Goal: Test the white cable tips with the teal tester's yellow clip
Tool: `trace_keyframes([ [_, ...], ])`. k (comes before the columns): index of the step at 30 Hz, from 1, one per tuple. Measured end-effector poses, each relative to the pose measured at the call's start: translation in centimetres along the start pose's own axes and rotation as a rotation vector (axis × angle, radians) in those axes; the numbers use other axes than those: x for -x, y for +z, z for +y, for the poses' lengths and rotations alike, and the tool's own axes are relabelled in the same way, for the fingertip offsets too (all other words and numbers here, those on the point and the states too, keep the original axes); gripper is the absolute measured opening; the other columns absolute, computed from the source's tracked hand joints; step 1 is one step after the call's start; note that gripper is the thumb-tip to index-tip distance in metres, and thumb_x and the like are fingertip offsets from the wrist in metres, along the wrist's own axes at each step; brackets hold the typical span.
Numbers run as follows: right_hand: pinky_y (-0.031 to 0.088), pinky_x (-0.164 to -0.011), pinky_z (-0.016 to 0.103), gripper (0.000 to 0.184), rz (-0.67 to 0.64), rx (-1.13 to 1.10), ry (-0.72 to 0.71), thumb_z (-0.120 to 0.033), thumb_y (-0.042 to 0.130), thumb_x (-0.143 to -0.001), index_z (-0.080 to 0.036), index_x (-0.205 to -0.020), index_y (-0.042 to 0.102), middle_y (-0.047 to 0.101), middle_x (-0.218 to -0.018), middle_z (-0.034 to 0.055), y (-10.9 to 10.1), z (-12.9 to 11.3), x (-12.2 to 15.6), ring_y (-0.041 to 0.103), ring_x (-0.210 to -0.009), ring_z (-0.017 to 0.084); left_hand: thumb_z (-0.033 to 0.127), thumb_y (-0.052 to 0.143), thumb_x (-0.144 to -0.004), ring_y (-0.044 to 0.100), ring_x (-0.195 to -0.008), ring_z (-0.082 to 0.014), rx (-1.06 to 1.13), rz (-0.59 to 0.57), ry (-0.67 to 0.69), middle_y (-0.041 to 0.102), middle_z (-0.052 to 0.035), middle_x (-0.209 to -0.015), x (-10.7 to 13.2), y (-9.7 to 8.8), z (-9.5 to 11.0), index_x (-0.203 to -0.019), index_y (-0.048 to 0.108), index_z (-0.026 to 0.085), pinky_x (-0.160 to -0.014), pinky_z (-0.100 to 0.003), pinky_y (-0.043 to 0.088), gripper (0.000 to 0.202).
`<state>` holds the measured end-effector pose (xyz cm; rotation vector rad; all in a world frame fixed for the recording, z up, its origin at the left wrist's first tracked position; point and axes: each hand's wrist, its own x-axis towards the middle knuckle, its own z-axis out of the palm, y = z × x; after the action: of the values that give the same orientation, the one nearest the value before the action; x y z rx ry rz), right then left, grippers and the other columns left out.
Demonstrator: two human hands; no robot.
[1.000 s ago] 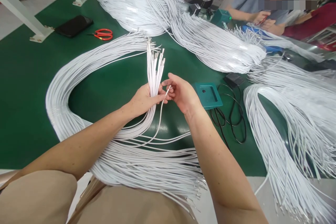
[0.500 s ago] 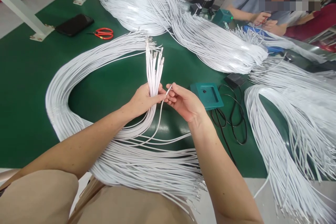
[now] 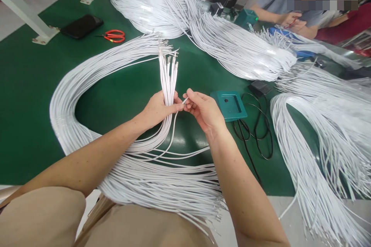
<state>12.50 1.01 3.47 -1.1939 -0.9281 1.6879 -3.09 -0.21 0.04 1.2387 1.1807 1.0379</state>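
A bundle of white wires [image 3: 168, 81] stands up out of my left hand [image 3: 158, 109], which is wrapped round it. Metal tips show at the bundle's upper ends. Between my left thumb and my right hand [image 3: 203, 109] runs a single white wire [image 3: 174, 131], apart from the bundle. My right thumb and fingers pinch this wire near its end. Below my hands, a loose spread of white wires [image 3: 162, 181] lies across the table edge and my lap. Left of the bundle, a thick loop of white wires [image 3: 65, 92] curves over the green table.
Red-handled scissors [image 3: 115, 36] and a black phone-like object [image 3: 82, 27] lie at the back left. A teal device [image 3: 229, 106] with black cables sits to the right. Large heaps of white wires [image 3: 243, 46] cover the back and right. A co-worker's hands [image 3: 292, 21] show at the upper right.
My right hand has shifted slightly left, and its fingers have closed nearer the single wire's end. The upright bundle leans a little further left. My left hand keeps its hold.
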Motion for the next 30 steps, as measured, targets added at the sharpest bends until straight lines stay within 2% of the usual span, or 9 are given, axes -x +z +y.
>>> trace_keyframes([
  [3, 0.049, -0.068, 0.023, 0.025, -0.022, -0.020, -0.043, -0.038, 0.079, -0.067, -0.014, -0.070, 0.071, 0.062, -0.067, -0.0011, -0.34, 0.28, 0.26, 0.052, -0.059, 0.006, 0.031, 0.076, -0.067, 0.063, -0.072, -0.0157, 0.077, -0.010, -0.023, 0.067, -0.0018, -0.077, -0.01, 0.11, 0.01, -0.085, 0.058, 0.016, -0.072, -0.031, 0.049, 0.030],
  [7, 0.050, -0.071, 0.024, 0.023, -0.007, 0.001, -0.057, -0.033, 0.077, -0.068, -0.015, -0.083, 0.074, 0.064, -0.070, -0.0010, -0.49, 0.21, 0.56, 0.054, -0.062, 0.007, 0.025, 0.077, -0.068, 0.062, -0.070, -0.0132, 0.192, -0.034, -0.010, 0.064, -0.0004, -0.077, 0.05, 0.26, 0.04, -0.089, 0.057, 0.015, -0.068, -0.028, 0.049, 0.030],
  [12, 0.048, -0.065, 0.023, 0.013, 0.078, 0.127, -0.120, -0.028, 0.072, -0.068, -0.016, -0.073, 0.072, 0.064, -0.067, -0.0007, -0.04, 0.03, 0.63, 0.054, -0.060, 0.008, 0.024, 0.074, -0.072, 0.062, -0.071, -0.0117, 0.285, -0.154, 0.008, 0.062, 0.0003, -0.083, 0.16, 0.28, 0.15, -0.121, 0.057, 0.021, -0.064, -0.024, 0.048, 0.052],
  [14, 0.047, -0.062, 0.023, 0.009, 0.102, 0.202, -0.149, -0.025, 0.068, -0.068, -0.016, -0.066, 0.069, 0.062, -0.063, -0.0015, 0.10, 0.05, 0.55, 0.053, -0.058, 0.008, 0.024, 0.072, -0.074, 0.061, -0.072, -0.0113, 0.286, -0.207, 0.001, 0.062, -0.0002, -0.086, 0.17, 0.23, 0.15, -0.126, 0.056, 0.023, -0.064, -0.024, 0.048, 0.055],
  [17, 0.046, -0.058, 0.022, 0.011, 0.144, 0.333, -0.167, -0.020, 0.062, -0.067, -0.017, -0.056, 0.062, 0.058, -0.058, -0.0035, 0.05, 0.06, 0.38, 0.050, -0.055, 0.008, 0.024, 0.071, -0.075, 0.061, -0.073, -0.0111, 0.277, -0.250, -0.001, 0.061, -0.0005, -0.086, 0.13, 0.14, 0.06, -0.122, 0.060, 0.022, -0.065, -0.024, 0.049, 0.049],
  [19, 0.046, -0.056, 0.023, 0.012, 0.156, 0.402, -0.130, -0.020, 0.060, -0.066, -0.018, -0.055, 0.059, 0.054, -0.056, -0.0041, -0.19, -0.02, 0.29, 0.048, -0.053, 0.008, 0.025, 0.072, -0.074, 0.061, -0.072, -0.0111, 0.278, -0.245, -0.008, 0.061, -0.0005, -0.085, 0.06, 0.07, 0.01, -0.120, 0.061, 0.021, -0.065, -0.024, 0.049, 0.047],
  [23, 0.046, -0.058, 0.024, 0.012, 0.140, 0.402, -0.098, -0.027, 0.060, -0.071, -0.018, -0.064, 0.064, 0.055, -0.061, -0.0030, -0.71, -0.35, 0.39, 0.048, -0.056, 0.009, 0.022, 0.073, -0.073, 0.061, -0.072, -0.0111, 0.302, -0.235, -0.030, 0.061, 0.0000, -0.083, -0.06, -0.04, 0.04, -0.121, 0.061, 0.021, -0.063, -0.023, 0.048, 0.050],
  [27, 0.045, -0.069, 0.025, 0.021, 0.007, 0.450, -0.210, -0.038, 0.058, -0.080, -0.019, -0.075, 0.065, 0.061, -0.072, -0.0008, -0.65, -0.40, 0.80, 0.053, -0.067, 0.011, 0.020, 0.072, -0.074, 0.060, -0.070, -0.0101, 0.292, -0.269, -0.014, 0.062, 0.0003, -0.079, -0.05, -0.09, 0.21, -0.121, 0.062, 0.020, -0.064, -0.022, 0.048, 0.048],
  [30, 0.042, -0.069, 0.027, 0.018, -0.004, 0.697, -0.365, -0.031, 0.055, -0.084, -0.019, -0.070, 0.059, 0.059, -0.070, -0.0005, -0.57, 0.15, 0.92, 0.052, -0.068, 0.013, 0.021, 0.074, -0.072, 0.062, -0.070, -0.0106, 0.341, -0.243, -0.080, 0.065, -0.0004, -0.080, -0.01, -0.06, 0.27, -0.120, 0.062, 0.019, -0.066, -0.024, 0.049, 0.049],
])
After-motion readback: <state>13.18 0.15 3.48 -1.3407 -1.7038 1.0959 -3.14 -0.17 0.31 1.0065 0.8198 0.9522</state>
